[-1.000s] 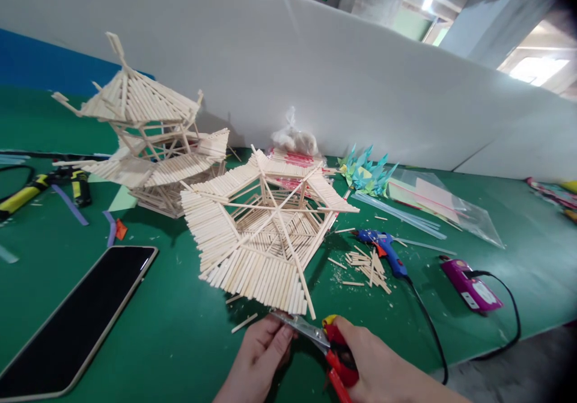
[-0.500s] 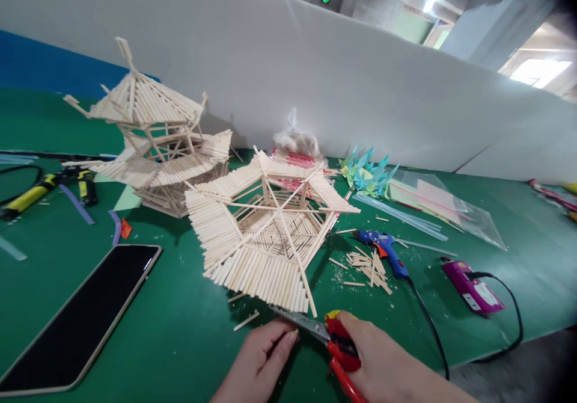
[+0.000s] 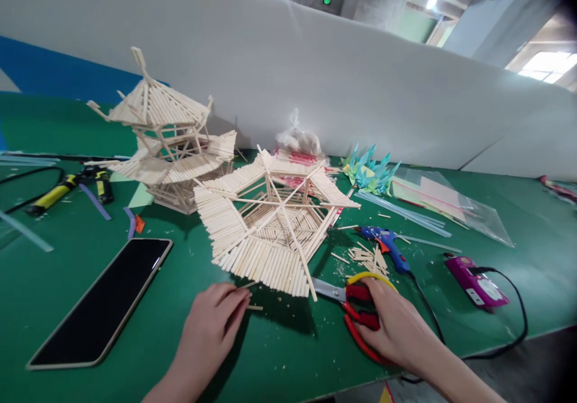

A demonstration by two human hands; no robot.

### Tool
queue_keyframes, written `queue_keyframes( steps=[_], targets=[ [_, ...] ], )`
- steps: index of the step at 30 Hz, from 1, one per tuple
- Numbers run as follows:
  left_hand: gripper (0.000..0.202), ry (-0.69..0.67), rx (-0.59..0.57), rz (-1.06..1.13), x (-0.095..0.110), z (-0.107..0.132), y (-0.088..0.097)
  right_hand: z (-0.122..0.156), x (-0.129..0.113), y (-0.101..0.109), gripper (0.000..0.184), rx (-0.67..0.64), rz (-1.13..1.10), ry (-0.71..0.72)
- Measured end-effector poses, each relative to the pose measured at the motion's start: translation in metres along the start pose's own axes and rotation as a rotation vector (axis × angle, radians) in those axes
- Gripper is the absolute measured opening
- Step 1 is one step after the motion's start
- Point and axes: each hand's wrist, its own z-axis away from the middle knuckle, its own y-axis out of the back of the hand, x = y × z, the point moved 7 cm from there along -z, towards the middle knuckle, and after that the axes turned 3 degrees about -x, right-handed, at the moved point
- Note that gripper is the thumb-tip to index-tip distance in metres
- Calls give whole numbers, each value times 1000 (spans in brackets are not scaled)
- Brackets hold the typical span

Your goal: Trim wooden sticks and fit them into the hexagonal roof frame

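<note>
In the head view, my right hand grips scissors with red and yellow handles. Their blades point left, the tips partly behind the front corner of a star-shaped wooden stick frame. My left hand is closed, thumb and fingertips pinched at a thin wooden stick just below the frame's front left edge. A second short stick shows beside the fingertips. The frame has slatted eaves and crossing sticks over its open middle.
A tiered stick pagoda stands at back left. A phone lies at left, near yellow-black pliers. A blue glue gun, cut stick pieces, a corded purple box and teal folded paper are at right.
My left hand has moved left, away from the scissors, to the small sticks below the frame. The scissors have moved slightly right and up, and their handles are spread wider. The camera view has shifted slightly.
</note>
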Motion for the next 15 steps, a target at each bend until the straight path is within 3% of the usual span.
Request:
queue_keyframes(
  steps=[2, 6, 11, 15],
  targets=[
    [21, 10, -33, -87, -5, -9, -1, 1, -1, 8, 47, 54, 69, 25],
    [20, 10, -95, -226, -2, -19, -2, 8, -27, 21, 29, 167, 49, 131],
    [19, -118, -201, -293, 21, -22, -11, 13, -67, 15, 27, 200, -136, 258],
    [21, -185, -262, -318, 27, -25, -23, 16, -76, 10, 26, 190, -208, 270]
  ],
)
